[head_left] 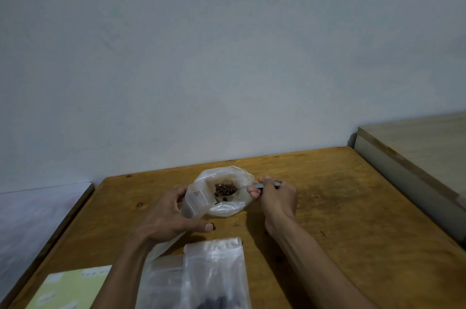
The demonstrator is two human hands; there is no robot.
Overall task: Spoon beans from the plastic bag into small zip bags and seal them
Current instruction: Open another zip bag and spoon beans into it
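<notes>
Over the bag (228,205), my right hand (276,199) pinches the loaded spoon (230,190). Left hand (167,218) grips the zip bag (195,201), mouth just left of the bowl. Short leftward move, I'd say.

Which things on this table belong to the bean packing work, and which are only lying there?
Belong to the job:
- plastic bag of beans
- spoon, loaded, held by right hand
- small zip bag, held by left hand
- zip bags at the near edge
- one stray bean

Just lying about:
- yellow-green sheet
- wooden table itself
</notes>
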